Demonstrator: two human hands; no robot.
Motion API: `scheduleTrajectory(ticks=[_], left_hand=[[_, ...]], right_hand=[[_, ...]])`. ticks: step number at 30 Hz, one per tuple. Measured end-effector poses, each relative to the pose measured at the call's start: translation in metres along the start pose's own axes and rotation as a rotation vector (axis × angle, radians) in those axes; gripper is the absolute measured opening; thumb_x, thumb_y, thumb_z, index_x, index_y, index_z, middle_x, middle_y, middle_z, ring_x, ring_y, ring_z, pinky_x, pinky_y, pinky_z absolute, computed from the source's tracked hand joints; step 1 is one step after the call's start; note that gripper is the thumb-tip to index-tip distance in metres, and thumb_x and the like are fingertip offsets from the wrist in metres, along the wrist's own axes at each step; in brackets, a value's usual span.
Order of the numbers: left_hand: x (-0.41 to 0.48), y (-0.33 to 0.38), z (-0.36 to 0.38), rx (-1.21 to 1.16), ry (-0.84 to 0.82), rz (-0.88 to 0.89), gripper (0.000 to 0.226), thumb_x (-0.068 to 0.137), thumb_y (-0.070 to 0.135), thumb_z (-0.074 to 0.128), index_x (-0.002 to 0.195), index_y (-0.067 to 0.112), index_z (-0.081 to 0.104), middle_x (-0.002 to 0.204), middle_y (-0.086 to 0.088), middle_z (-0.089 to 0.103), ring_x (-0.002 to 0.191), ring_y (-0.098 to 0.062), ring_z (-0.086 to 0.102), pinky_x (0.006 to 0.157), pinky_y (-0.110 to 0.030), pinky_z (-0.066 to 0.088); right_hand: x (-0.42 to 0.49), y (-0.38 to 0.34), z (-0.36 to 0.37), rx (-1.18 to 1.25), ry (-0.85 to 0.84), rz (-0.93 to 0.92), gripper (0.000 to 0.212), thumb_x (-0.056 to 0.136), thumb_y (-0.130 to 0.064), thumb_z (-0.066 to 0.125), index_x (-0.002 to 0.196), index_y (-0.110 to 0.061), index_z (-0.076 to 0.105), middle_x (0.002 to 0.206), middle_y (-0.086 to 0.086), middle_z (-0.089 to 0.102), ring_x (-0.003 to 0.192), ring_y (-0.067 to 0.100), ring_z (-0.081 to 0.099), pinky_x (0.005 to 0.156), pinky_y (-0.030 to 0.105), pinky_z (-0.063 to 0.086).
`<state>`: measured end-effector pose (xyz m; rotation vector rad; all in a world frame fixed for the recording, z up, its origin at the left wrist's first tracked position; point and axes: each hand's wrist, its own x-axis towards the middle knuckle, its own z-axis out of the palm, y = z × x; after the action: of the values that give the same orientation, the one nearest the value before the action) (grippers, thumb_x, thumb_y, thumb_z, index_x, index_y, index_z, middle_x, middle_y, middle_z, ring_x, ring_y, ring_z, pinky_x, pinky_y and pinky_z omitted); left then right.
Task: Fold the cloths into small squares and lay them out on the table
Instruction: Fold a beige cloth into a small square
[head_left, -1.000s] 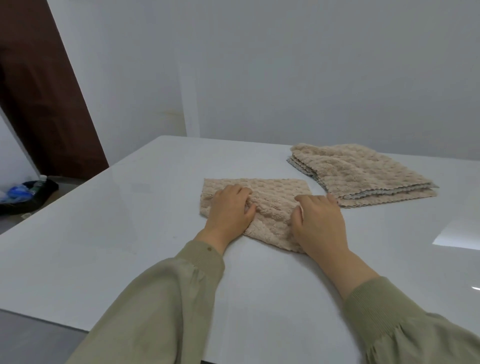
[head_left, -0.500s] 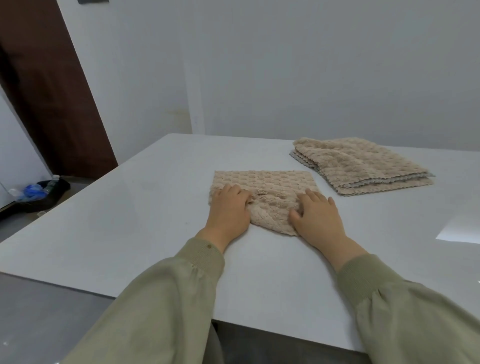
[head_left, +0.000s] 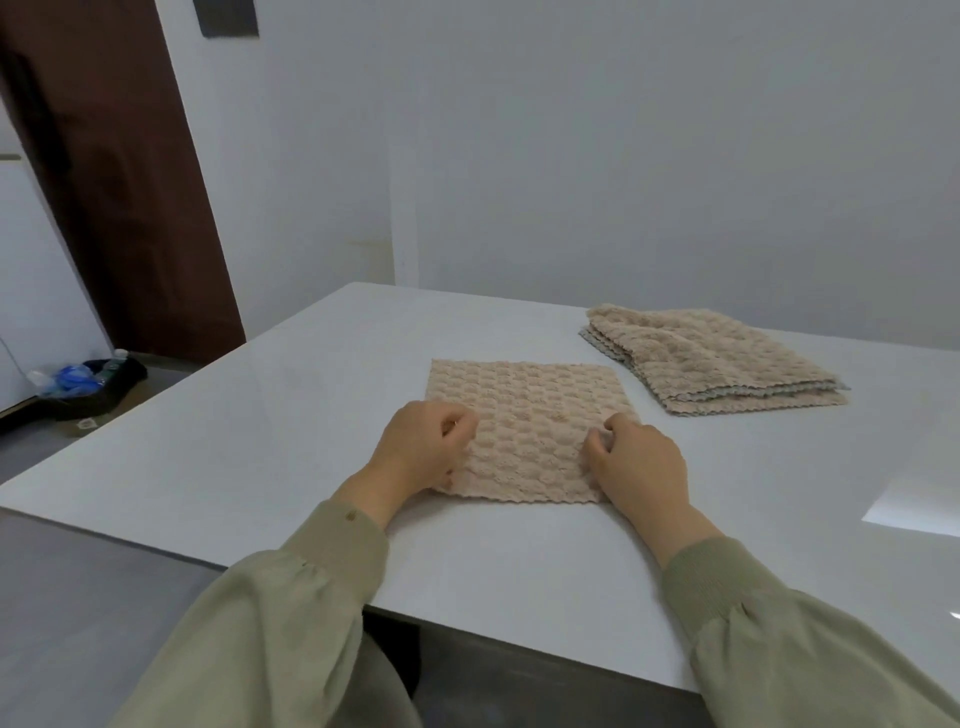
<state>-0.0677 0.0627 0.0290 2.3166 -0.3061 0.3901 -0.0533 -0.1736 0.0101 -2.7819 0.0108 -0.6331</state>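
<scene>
While hands (head_left: 423, 449) (head_left: 643, 467) pinch sides, beige waffle cloth (head_left: 527, 410) lies flat.

The white tabletop (head_left: 311, 415) carries one flat beige cloth (head_left: 530, 415) near its front edge and, farther right, a stack of cloths (head_left: 711, 358).

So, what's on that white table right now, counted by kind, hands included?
1 loose beige cloth
1 stack of beige cloths, layers too tight to count
2 hands gripping that loose cloth: left hand, right hand
Total: 4
</scene>
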Motion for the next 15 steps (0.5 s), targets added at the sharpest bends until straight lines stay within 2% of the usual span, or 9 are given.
scheduleTrajectory(ticks=[3, 5, 6, 8, 10, 12, 15], left_hand=[[0.015, 0.005, -0.004, 0.074, -0.060, -0.133, 0.030, 0.092, 0.027, 0.046, 0.079, 0.009, 0.067, 0.064, -0.002, 0.063, 0.064, -0.018, 0.063, 0.066, -0.036, 0.051], [0.033, 0.009, 0.006, 0.196, -0.069, -0.126, 0.025, 0.092, 0.023, 0.045, 0.086, 0.015, 0.067, 0.082, 0.002, 0.067, 0.082, -0.019, 0.064, 0.073, -0.034, 0.051], [0.043, 0.012, 0.013, 0.225, -0.102, -0.115, 0.024, 0.093, 0.023, 0.044, 0.097, 0.017, 0.067, 0.096, 0.003, 0.067, 0.092, -0.018, 0.062, 0.079, -0.032, 0.050], [0.068, 0.010, 0.026, 0.295, -0.259, -0.068, 0.034, 0.096, 0.026, 0.045, 0.127, 0.018, 0.055, 0.131, 0.000, 0.055, 0.118, -0.019, 0.052, 0.098, -0.033, 0.042], [0.095, 0.001, 0.037, 0.400, -0.452, -0.018, 0.053, 0.097, 0.034, 0.046, 0.145, 0.018, 0.032, 0.151, -0.003, 0.033, 0.137, -0.022, 0.032, 0.112, -0.037, 0.028], [0.118, -0.012, 0.044, 0.474, -0.568, -0.023, 0.063, 0.096, 0.043, 0.043, 0.150, 0.020, 0.018, 0.157, -0.003, 0.019, 0.143, -0.024, 0.018, 0.117, -0.042, 0.018], [0.140, -0.033, 0.049, 0.541, -0.549, -0.066, 0.064, 0.097, 0.051, 0.034, 0.150, 0.024, 0.013, 0.159, -0.003, 0.010, 0.146, -0.026, 0.006, 0.117, -0.049, 0.013]], right_hand=[[0.007, -0.003, -0.001, 0.015, 0.046, 0.021, 0.033, 0.093, -0.034, 0.040, 0.088, -0.007, 0.058, 0.075, 0.010, 0.063, 0.074, 0.030, 0.057, 0.063, 0.034, 0.039], [0.020, -0.004, 0.000, -0.014, 0.029, 0.006, 0.034, 0.094, -0.033, 0.038, 0.099, -0.007, 0.059, 0.086, 0.011, 0.064, 0.082, 0.030, 0.056, 0.069, 0.035, 0.044], [0.029, -0.003, 0.001, -0.023, -0.004, -0.004, 0.035, 0.094, -0.033, 0.037, 0.105, -0.006, 0.058, 0.093, 0.012, 0.063, 0.088, 0.030, 0.056, 0.072, 0.036, 0.045], [0.050, 0.002, 0.005, -0.017, -0.103, -0.033, 0.038, 0.095, -0.031, 0.037, 0.119, -0.006, 0.053, 0.111, 0.014, 0.061, 0.102, 0.030, 0.053, 0.081, 0.037, 0.046], [0.072, 0.008, 0.014, -0.014, -0.207, -0.091, 0.043, 0.096, -0.031, 0.038, 0.130, -0.006, 0.045, 0.128, 0.014, 0.052, 0.115, 0.031, 0.048, 0.093, 0.039, 0.043], [0.090, 0.012, 0.027, -0.065, -0.316, -0.138, 0.049, 0.096, -0.038, 0.037, 0.136, -0.009, 0.039, 0.140, 0.013, 0.042, 0.125, 0.031, 0.040, 0.103, 0.044, 0.036], [0.106, 0.011, 0.045, -0.138, -0.453, -0.131, 0.054, 0.095, -0.049, 0.033, 0.136, -0.014, 0.036, 0.144, 0.010, 0.035, 0.133, 0.030, 0.030, 0.109, 0.051, 0.026]])
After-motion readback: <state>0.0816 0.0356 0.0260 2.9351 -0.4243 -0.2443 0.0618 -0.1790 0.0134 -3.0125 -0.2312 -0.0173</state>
